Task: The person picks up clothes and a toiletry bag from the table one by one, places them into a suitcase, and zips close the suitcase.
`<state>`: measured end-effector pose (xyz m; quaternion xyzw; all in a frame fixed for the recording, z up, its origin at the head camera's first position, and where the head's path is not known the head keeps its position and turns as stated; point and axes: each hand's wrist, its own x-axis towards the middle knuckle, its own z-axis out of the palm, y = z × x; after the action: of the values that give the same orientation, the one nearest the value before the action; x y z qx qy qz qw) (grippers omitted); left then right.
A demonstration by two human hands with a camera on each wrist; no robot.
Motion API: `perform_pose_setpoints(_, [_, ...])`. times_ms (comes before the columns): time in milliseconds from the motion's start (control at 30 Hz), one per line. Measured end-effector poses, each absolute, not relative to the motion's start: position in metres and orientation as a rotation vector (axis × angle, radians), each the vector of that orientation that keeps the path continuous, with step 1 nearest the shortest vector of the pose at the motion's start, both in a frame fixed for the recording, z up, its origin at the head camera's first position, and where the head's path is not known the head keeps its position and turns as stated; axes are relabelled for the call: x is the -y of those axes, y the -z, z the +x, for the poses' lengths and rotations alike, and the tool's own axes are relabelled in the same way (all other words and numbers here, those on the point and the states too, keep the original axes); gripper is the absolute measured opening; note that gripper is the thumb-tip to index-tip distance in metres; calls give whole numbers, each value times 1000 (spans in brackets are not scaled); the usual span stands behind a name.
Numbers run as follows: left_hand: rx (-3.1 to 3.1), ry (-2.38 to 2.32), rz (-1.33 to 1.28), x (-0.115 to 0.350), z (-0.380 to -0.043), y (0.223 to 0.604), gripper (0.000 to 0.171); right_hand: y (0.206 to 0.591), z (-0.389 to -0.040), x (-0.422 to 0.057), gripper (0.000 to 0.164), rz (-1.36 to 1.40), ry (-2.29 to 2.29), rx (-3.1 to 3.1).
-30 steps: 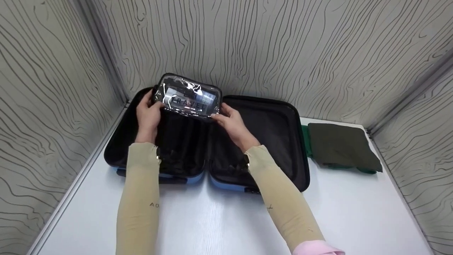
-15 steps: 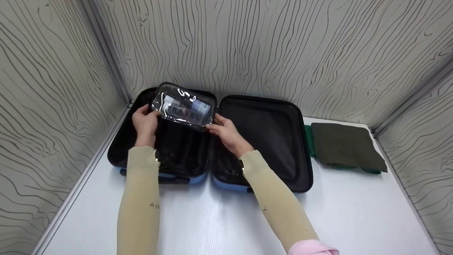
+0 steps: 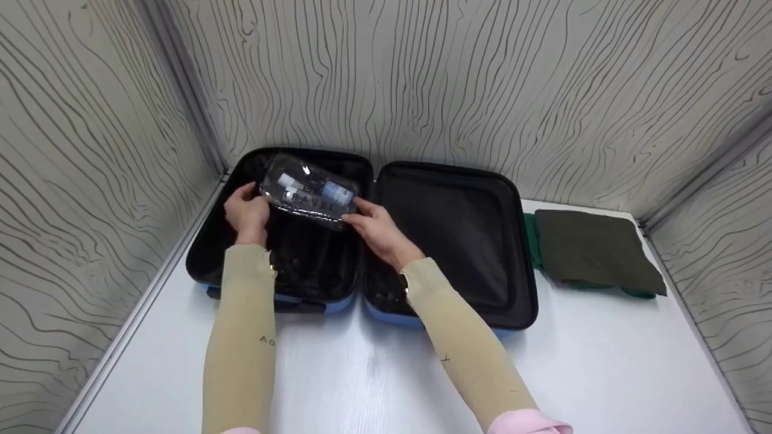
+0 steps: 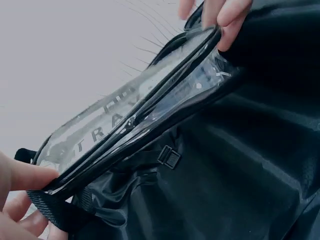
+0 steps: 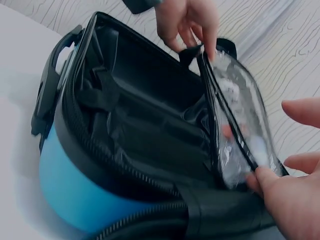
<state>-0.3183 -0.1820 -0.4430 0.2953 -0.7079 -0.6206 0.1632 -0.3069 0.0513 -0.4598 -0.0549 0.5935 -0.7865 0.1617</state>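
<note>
A clear toiletry bag (image 3: 307,191) with black piping and the word TRAVEL is held tilted over the left half of an open suitcase (image 3: 313,265). Small containers, one white and one blue, show through its plastic. My left hand (image 3: 248,211) pinches the bag's left end, near a black strap (image 4: 55,212) in the left wrist view. At the opposite end, my right hand (image 3: 380,230) grips the lower right corner between thumb and fingers. In the right wrist view the bag (image 5: 240,115) hangs by the suitcase's inner side, its zipper edge facing the camera.
The suitcase's right half (image 3: 452,241) lies open beside the left one, black inside with a blue shell. Folded dark green cloth (image 3: 597,250) lies to the right on the white table (image 3: 603,361). Patterned walls (image 3: 422,78) stand behind and at both sides.
Both hands have lowered the toiletry bag into the suitcase's left half, and its right end now tilts further down. The containers inside have shifted. The view has moved slightly.
</note>
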Motion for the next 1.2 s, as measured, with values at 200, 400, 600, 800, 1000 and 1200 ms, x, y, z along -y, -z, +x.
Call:
perform_pose_setpoints(200, [2006, 1742, 952, 180, -320, 453, 45, 462, -304, -41, 75, -163, 2207, -1635])
perform_pose_setpoints(400, [2036, 1739, 1039, 178, -316, 459, 46, 462, -301, -36, 79, -136, 2171, -1671])
perform_pose_setpoints(600, [2099, 1744, 1095, 178, -311, 463, 47, 461, -300, -36, 90, -31, 2100, -1764])
perform_pose_setpoints(800, [2116, 1872, 1028, 180, -313, 463, 52, 459, -308, -38, 92, -22, 2078, -1727])
perform_pose_setpoints(1000, [2148, 2038, 921, 180, -318, 465, 65, 461, -315, -42, 86, -25, 2119, -1664])
perform_pose_setpoints(1200, [2257, 2096, 875, 180, -318, 464, 82, 453, -313, -40, 80, -89, 2185, -1744])
